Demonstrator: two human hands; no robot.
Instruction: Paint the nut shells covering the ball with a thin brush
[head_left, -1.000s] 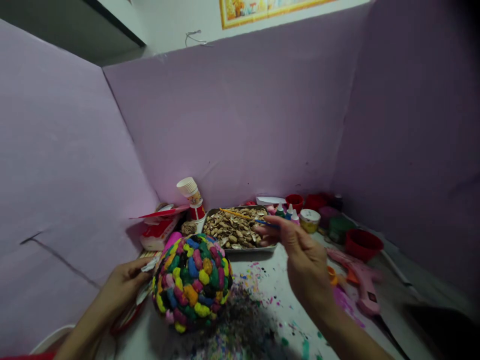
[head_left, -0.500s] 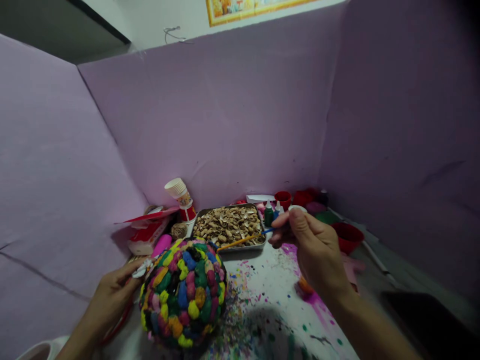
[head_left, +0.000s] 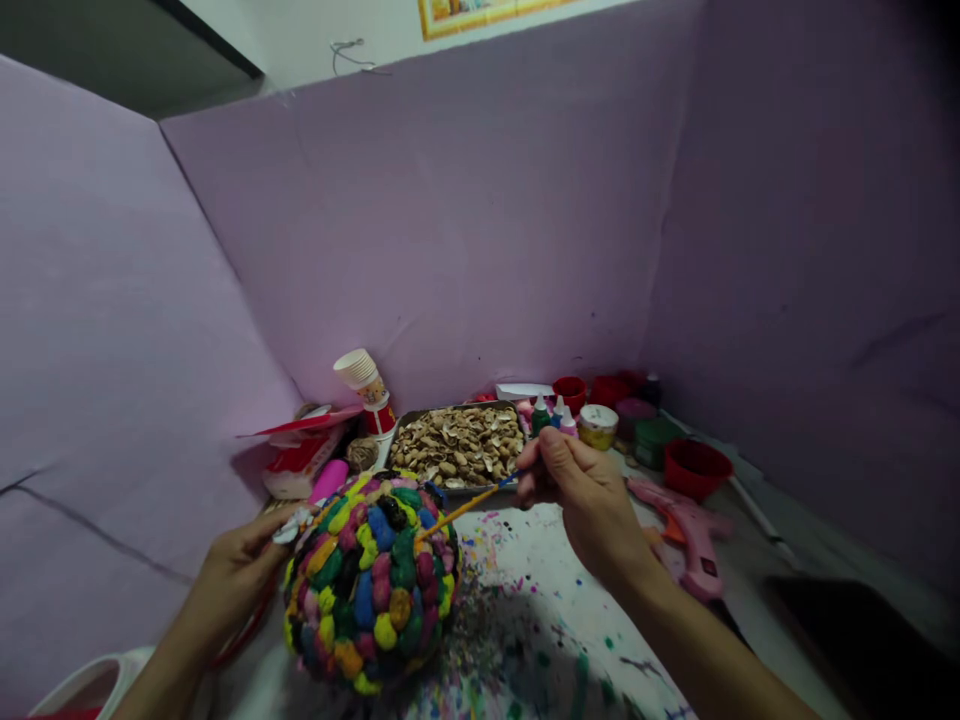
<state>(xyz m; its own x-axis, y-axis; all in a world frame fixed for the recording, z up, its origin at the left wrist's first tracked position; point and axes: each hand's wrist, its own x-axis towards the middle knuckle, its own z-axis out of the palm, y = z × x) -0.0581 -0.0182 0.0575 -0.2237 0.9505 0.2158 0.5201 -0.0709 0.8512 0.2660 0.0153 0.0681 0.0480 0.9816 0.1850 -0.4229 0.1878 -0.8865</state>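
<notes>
A round object covered in painted peanut shells (head_left: 375, 590), in yellow, green, blue, pink, orange and black, stands at the lower left. At its upper left edge, my left hand (head_left: 244, 555) is closed on a crumpled white tissue (head_left: 292, 525); whether the fingers also grip the object is hidden. My right hand (head_left: 581, 495) pinches a thin paintbrush (head_left: 469, 503), orange with a blue part by the fingers. The brush's far end meets the upper right face of the shell-covered object, apparently touching it.
Behind lies a metal tray of peanut shells (head_left: 457, 445). Stacked paper cups (head_left: 364, 380) and a red box (head_left: 300, 470) stand left. On the right are paint bottles (head_left: 541, 415), a lidded jar (head_left: 598, 427), a red bowl (head_left: 697, 468) and a pink glue gun (head_left: 690, 540). Purple panels surround the paint-spattered table (head_left: 540, 570).
My right hand has moved left and slightly down, carrying the brush's end from the object's upper edge onto its face. The jar and glue gun have come into fuller view.
</notes>
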